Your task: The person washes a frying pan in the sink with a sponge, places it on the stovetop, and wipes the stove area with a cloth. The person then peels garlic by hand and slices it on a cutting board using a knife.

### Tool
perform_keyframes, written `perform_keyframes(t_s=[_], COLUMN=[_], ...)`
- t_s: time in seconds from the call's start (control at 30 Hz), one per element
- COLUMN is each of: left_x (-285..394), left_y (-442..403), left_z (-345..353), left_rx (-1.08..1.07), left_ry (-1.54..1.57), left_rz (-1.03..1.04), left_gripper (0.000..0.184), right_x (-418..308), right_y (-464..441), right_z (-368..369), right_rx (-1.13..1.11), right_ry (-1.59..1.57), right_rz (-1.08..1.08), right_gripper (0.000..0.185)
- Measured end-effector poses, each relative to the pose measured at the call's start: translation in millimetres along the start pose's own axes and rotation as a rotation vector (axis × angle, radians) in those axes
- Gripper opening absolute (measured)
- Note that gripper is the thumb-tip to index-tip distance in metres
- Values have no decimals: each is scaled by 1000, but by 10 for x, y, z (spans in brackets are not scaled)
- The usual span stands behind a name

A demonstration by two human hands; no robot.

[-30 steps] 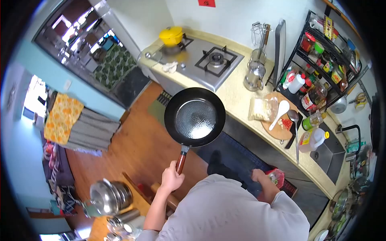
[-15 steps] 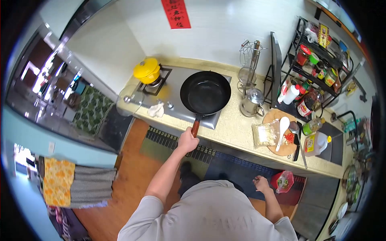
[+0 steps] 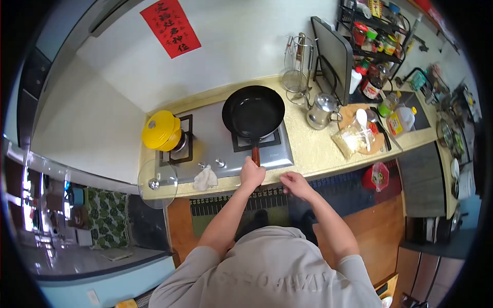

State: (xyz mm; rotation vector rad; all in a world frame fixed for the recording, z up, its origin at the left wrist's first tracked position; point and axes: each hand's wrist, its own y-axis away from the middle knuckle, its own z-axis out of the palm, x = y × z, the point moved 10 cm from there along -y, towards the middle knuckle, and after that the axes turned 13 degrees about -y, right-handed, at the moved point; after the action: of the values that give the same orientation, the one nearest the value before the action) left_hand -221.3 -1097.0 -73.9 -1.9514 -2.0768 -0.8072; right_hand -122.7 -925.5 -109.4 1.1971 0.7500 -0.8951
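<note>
My left hand [image 3: 252, 173] is wrapped round the brown handle of a black frying pan [image 3: 252, 114]. The pan has nothing in it and is over the right burner [image 3: 272, 139] of the steel gas stove [image 3: 210, 138]; I cannot tell if it rests fully on the grate. My right hand [image 3: 295, 185] is near the counter's front edge, right of the left hand, fingers curled in and nothing visible in them. On the left burner stands a yellow lidded pot [image 3: 162, 131]. Near the stove knobs [image 3: 220, 162] lies a white cloth [image 3: 205, 178].
A glass lid [image 3: 157, 185] overhangs the counter's left front edge. Rightward stand a steel kettle [image 3: 323, 110], a round cutting board [image 3: 354, 112] bearing a bag [image 3: 350, 141] and white spoon [image 3: 362, 118], a yellow-capped jug [image 3: 401, 121] and a bottle rack [image 3: 375, 54]. A red bin [image 3: 376, 177] is below.
My right hand has come up from low on the right to the counter edge near the left hand. The left hand still grips the pan. My view has turned and shifted.
</note>
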Motion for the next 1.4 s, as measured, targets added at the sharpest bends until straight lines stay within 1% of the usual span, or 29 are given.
perform_keyframes(t_s=[0.03,0.07,0.1,0.17,0.2,0.27,0.3,0.33,0.37,0.43,0.47,0.53,0.57,0.63,0.8,0.87,0.9,0.97,1.0,1.07,1.1,1.17,1.2,1.27,1.3,1.33,1.37,1.4], left_x=[-12,-7,-53,-133,-171,-540,-699,-903,-1157,-1543,-1706,-1794,-1866,-1819,-1412,-1164,-1103,-1103,-1103,-1078,-1045,-1090,-1109,-1148,-1184,-1218,-1215,-1207], left_y=[-28,-56,-83,-171,-177,-162,-103,-20,22,119,116,253,247,200,-121,-257,-334,-563,-628,-704,-723,-758,-800,-868,-901,-929,-920,-905], left_z=[28,88,187,269,273,288,205,81,0,-371,-476,-860,-917,-990,-985,-876,-863,-637,-652,-584,-596,-528,-530,-401,-381,-356,-372,-380], left_rx=[4,-18,-31,29,22,-20,-54,-37,-29,252,251,532,526,535,435,363,362,125,131,55,57,-46,-43,-116,-117,-117,-117,-121], left_ry=[47,71,66,348,424,412,398,291,287,-120,-124,-270,-272,-302,-264,-336,-330,-441,-442,-500,-499,-598,-599,-626,-640,-655,-660,-664], left_rz=[-7,17,24,67,159,173,185,183,162,208,199,313,308,418,512,585,598,607,612,644,647,623,614,641,616,586,582,582], left_gripper=[35,40,40,35,37,36,35,30,30,25,25,30,30,35,36,36,36,35,35,29,29,22,22,19,17,15,16,18], right_x=[-54,-44,-67,-66,-149,-120,-253,-291,-350,-273,-254,-264,-257,-266,-219,-212,-223,-272,-268,-247,-226,-215,-212,-208,-219,-262,-248,-281], right_y=[-129,-279,-330,-416,-346,-412,-383,-276,-269,-398,-402,-353,-353,-353,-292,-305,-297,-309,-322,-350,-357,-362,-364,-349,-367,-369,-429,-393], right_z=[128,220,318,470,544,626,740,817,888,844,860,830,817,775,791,795,781,805,800,787,773,755,762,746,748,747,723,761], right_rx=[28,25,37,101,144,172,192,178,144,192,185,214,213,217,226,218,231,220,223,225,223,225,224,225,231,243,222,208], right_ry=[15,61,53,-345,-392,-402,-413,-280,-193,-106,-109,-170,-171,-92,-111,-100,-100,-110,-95,-87,-76,-82,-90,-79,-70,-76,-26,-55], right_rz=[-28,-55,-51,-6,6,-13,-34,60,5,-198,-192,-133,-126,-129,-137,-135,-141,-170,-156,-148,-133,-137,-140,-120,-105,-134,-179,-147], right_gripper=[26,33,33,46,56,55,56,58,60,65,65,67,67,68,66,64,64,63,64,64,64,65,65,65,65,64,64,64])
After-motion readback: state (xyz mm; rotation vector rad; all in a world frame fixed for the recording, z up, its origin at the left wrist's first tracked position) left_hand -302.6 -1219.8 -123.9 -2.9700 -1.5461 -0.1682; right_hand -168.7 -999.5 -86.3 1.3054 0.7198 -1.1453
